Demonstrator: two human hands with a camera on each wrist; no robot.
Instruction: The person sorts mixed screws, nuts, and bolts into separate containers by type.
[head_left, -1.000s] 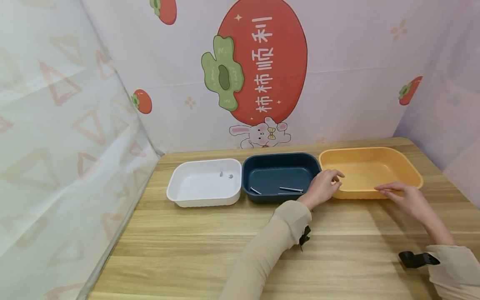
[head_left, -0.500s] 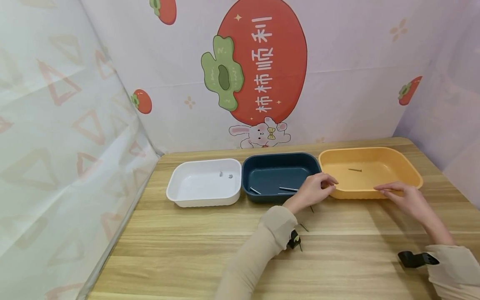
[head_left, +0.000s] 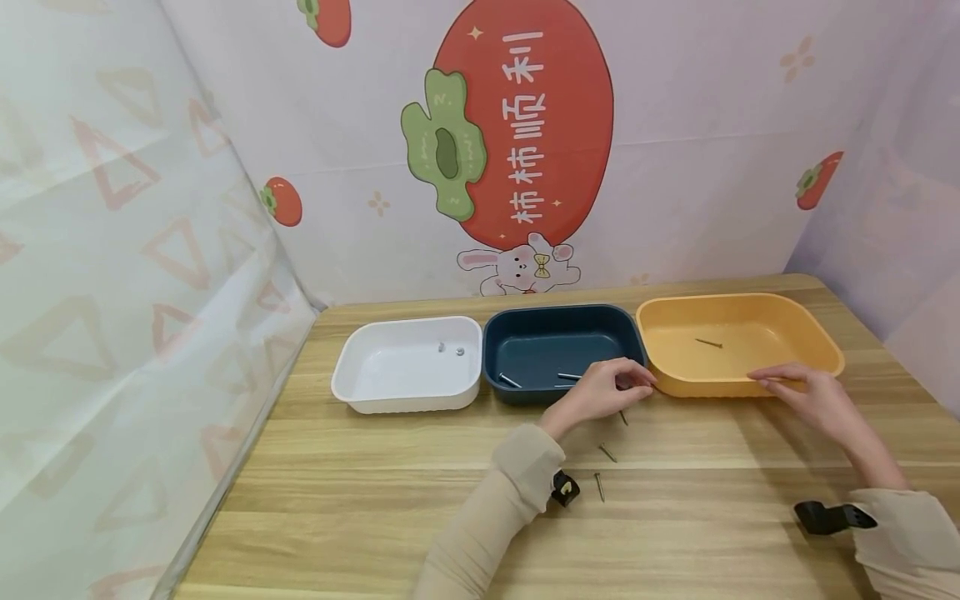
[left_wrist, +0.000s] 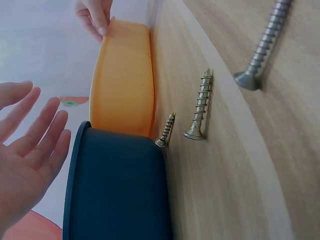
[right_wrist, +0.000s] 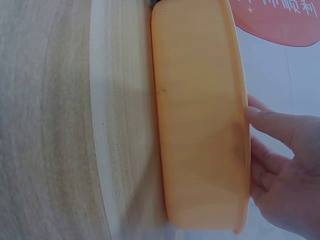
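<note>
My left hand (head_left: 600, 390) is over the front right corner of the navy bin (head_left: 562, 317), its fingers loosely bent; the left wrist view shows this hand (left_wrist: 30, 155) holding nothing. My right hand (head_left: 813, 400) pinches the front rim of the yellow bin (head_left: 738, 387), thumb outside and fingers over the edge. Inside that bin lies a screw (head_left: 708, 342). On the table, close to my left hand and forearm, are a screw (head_left: 607, 452), another screw (head_left: 600, 487) and a third, partly covered screw (head_left: 623, 417).
A white bin (head_left: 405, 402) with small metal pieces (head_left: 460, 352) stands at the left end of the row. Long metal rods, like bolts or nails (head_left: 510, 380), lie in the navy bin. The wooden table (head_left: 337, 500) reaches a printed cloth backdrop (head_left: 675, 208).
My left hand has drawn back to the left from the yellow bin, where a screw now lies. Screws on the table have come into sight. My right hand stays at the rim.
</note>
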